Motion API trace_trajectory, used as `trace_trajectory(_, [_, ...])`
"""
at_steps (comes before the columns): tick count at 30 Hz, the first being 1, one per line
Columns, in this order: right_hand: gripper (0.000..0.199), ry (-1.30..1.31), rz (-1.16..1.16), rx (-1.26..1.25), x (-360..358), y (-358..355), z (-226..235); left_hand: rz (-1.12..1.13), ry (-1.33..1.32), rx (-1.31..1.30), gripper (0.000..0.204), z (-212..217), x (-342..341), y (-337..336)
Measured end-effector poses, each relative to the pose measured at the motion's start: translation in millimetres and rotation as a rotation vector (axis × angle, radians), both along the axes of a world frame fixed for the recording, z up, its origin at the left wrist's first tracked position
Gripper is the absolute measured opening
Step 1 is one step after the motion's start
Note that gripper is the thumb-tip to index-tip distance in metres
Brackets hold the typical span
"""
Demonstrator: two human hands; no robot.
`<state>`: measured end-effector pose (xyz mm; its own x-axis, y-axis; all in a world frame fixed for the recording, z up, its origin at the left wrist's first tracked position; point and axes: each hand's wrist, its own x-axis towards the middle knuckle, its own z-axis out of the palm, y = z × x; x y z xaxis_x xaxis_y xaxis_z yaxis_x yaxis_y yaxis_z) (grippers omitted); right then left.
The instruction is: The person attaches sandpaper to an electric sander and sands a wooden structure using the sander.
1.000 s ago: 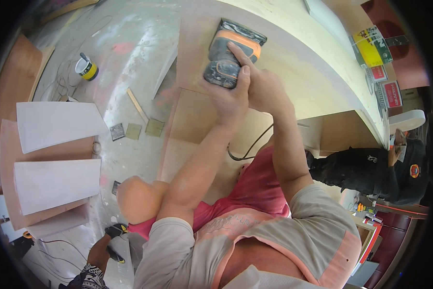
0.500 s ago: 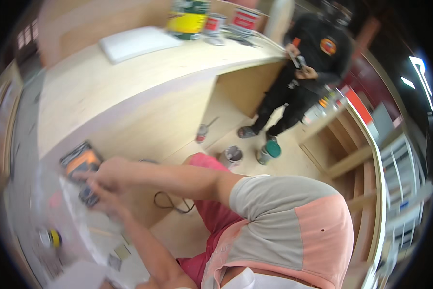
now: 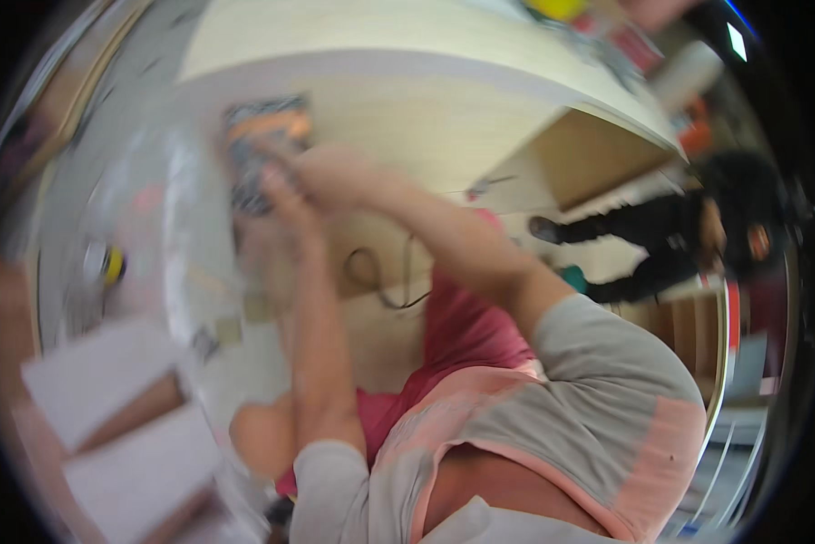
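Observation:
An orange and black power tool that looks like a sander point(image 3: 267, 127) lies against the left end of a pale wooden panel point(image 3: 407, 100). My right hand point(image 3: 321, 177) is closed around its near side, the arm stretched across from the right. Just below it, my left hand point(image 3: 285, 204) wraps the darker rear part of the same tool. Motion smears both hands, so single fingers are hard to make out. A dark cord point(image 3: 360, 263) loops over the wood to the right of my left forearm.
White boxes point(image 3: 108, 381) stand at lower left, near a small yellow-banded tin point(image 3: 111, 265) and a flat tan square point(image 3: 229, 328). Blurred cans point(image 3: 557, 9) sit on the worktop above. At right is another person in dark clothes point(image 3: 643, 236), beside wooden shelving point(image 3: 698, 326).
My view has swung left and tilted, so the bench and the other person appear further right and the white boxes show more. Both hands stay on the sander.

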<state>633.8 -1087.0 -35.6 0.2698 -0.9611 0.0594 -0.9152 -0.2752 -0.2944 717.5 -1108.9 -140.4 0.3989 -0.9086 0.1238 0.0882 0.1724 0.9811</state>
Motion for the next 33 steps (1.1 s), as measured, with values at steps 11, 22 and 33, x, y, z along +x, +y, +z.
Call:
trace_trajectory(11, [0.088,-0.021,-0.029,0.085,9.9,-5.2,-4.6,0.018,0.166,0.025,0.079,21.5,4.5,9.8])
trace_trajectory(22, [0.091,-0.001,0.059,0.024,30.7,-27.3,16.2,0.075,0.377,-0.201,0.075,35.4,18.0,-13.5])
trace_trajectory(33, [0.089,0.003,0.087,0.063,39.1,-30.8,-6.8,0.089,0.411,0.036,0.077,31.0,32.6,-5.4])
